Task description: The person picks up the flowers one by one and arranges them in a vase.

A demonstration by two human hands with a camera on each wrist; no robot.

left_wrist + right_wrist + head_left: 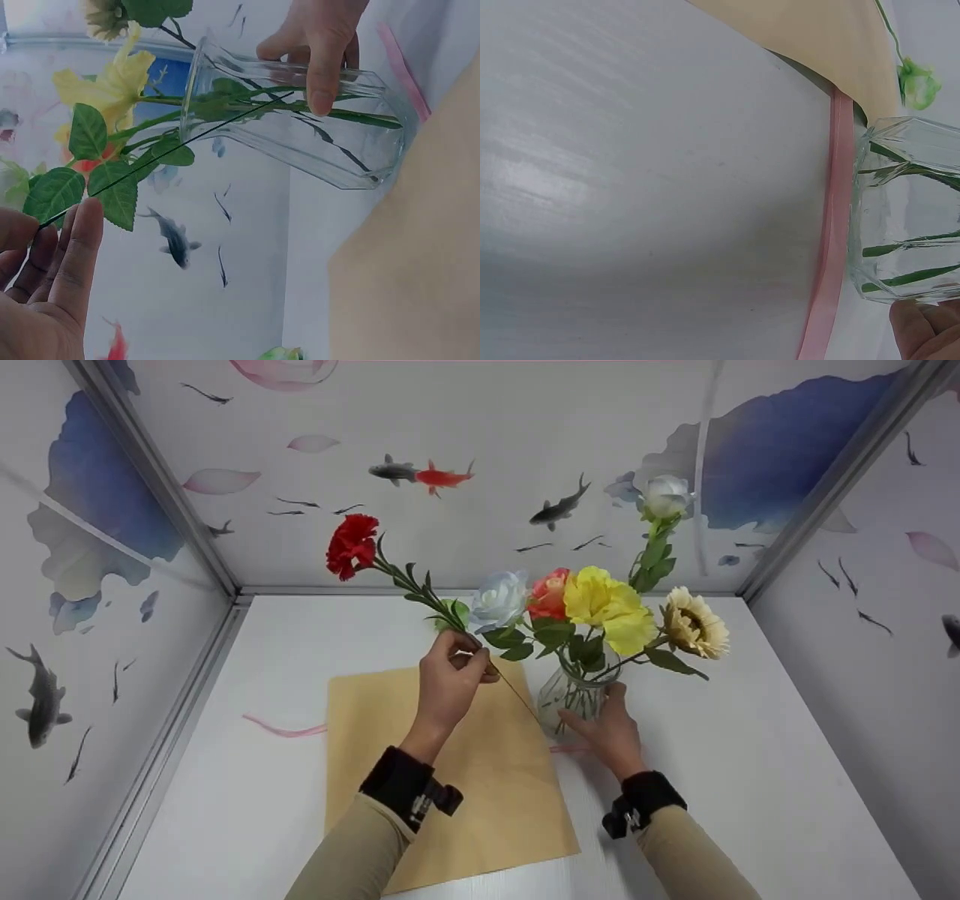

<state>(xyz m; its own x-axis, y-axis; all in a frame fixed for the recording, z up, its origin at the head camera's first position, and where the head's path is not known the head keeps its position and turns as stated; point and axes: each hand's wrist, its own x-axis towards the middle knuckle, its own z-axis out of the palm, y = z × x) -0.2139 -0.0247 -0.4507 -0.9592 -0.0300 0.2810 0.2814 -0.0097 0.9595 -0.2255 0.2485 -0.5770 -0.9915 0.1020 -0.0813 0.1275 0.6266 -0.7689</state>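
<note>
Between the thumb and fingertips of my left hand (pixel 450 671), the thin stem of a red carnation (pixel 352 546) is pinched, its bloom up and to the left. The stem's lower end slants toward a clear glass vase (pixel 551 701) and overlaps it in the left wrist view. My right hand (pixel 611 727) holds the vase low on its right side, thumb across the front. In the vase stand a pale blue rose (pixel 499 600), a coral rose (pixel 549 594), a yellow flower (pixel 611 607), a cream sunflower (pixel 694 622) and a tall white flower (pixel 666 497).
A sheet of brown paper (pixel 450 810) lies left of the vase on the white table (pixel 750 810). Pink ribbon (pixel 289 731) runs beneath the paper and shows on both sides. Behind the left hand lies a green flower (pixel 919 84). Printed panels (pixel 480 525) enclose the table.
</note>
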